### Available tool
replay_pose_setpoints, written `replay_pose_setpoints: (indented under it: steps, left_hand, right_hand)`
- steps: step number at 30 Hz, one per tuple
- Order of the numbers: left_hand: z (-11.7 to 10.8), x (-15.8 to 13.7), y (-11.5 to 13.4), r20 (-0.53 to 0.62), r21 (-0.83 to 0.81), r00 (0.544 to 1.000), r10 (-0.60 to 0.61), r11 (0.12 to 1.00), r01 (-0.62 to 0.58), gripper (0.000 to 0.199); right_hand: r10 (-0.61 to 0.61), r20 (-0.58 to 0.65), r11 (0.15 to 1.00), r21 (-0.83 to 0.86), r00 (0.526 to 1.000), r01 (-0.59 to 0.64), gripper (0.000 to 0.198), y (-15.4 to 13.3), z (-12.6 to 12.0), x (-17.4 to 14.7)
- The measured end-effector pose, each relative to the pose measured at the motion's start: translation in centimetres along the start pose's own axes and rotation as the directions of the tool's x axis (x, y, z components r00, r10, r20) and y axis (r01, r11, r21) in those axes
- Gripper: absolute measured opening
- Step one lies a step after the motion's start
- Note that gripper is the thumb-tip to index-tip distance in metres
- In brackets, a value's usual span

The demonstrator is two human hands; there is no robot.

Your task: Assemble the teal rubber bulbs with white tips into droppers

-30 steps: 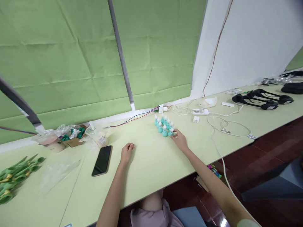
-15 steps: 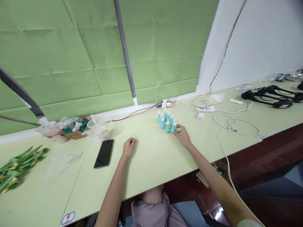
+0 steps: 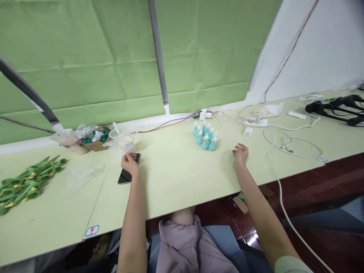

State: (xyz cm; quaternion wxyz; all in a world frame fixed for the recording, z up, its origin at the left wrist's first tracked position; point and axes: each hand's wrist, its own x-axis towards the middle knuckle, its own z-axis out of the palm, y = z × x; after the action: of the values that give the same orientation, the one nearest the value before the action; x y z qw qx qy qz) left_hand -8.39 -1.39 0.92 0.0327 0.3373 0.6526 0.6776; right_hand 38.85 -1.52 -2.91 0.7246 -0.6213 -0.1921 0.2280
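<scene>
A tight cluster of small round teal bottles with white pointed tips [image 3: 205, 141] stands upright near the middle of the table. To the right of it, my right hand [image 3: 240, 153] is raised a little, fingers loosely bent and apart, holding nothing. A gap separates this hand from the nearest bottle. My left hand [image 3: 130, 163] hovers at the black smartphone [image 3: 124, 177], hiding part of its screen. Its fingers are loosely curled and somewhat apart, with nothing visible in them; whether they touch the phone I cannot tell.
Behind the phone are a lidded plastic cup [image 3: 125, 142] and a small cardboard box [image 3: 98, 145]. Green artificial flower stems [image 3: 31, 180] lie far left beside a clear plastic bag [image 3: 82, 176]. A power strip [image 3: 256, 122], white cables and a charger [image 3: 248, 131] occupy the right.
My right hand has let go of the front bottle and moved right, away from the cluster. My left hand has moved left to the phone. The view has shifted slightly.
</scene>
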Motion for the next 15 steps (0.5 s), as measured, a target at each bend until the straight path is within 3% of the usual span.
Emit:
replay_pose_setpoints:
  steps: [3,7,9,12,15]
  left_hand:
    - [0.0,-0.2,0.0,-0.025,0.027,0.999,-0.032,0.999,0.033,0.033]
    - [0.4,-1.1,0.5,0.082,0.049,0.996,-0.020,0.999,0.016,0.032]
    - [0.6,-1.6,0.9,0.167,0.047,0.986,0.023,0.998,-0.031,0.033]
    - [0.7,-2.1,1.3,0.271,0.054,0.958,0.094,0.992,-0.113,0.035]
    - [0.7,-2.2,1.2,0.320,0.067,0.941,0.110,0.988,-0.138,0.036]
  right_hand:
    - [-0.212,0.066,0.970,-0.107,0.975,0.218,0.023,-0.8,0.3,-1.1]
    - [-0.481,0.325,0.786,-0.252,0.814,0.565,0.032,-3.9,1.2,-2.7]
    - [-0.509,0.480,0.660,-0.316,0.715,0.682,0.036,-5.7,1.9,-3.1]
    - [-0.456,0.661,0.475,-0.385,0.596,0.791,0.033,-7.5,2.9,-3.1]
    - [-0.397,0.732,0.372,-0.423,0.554,0.826,0.024,-8.0,3.4,-3.0]
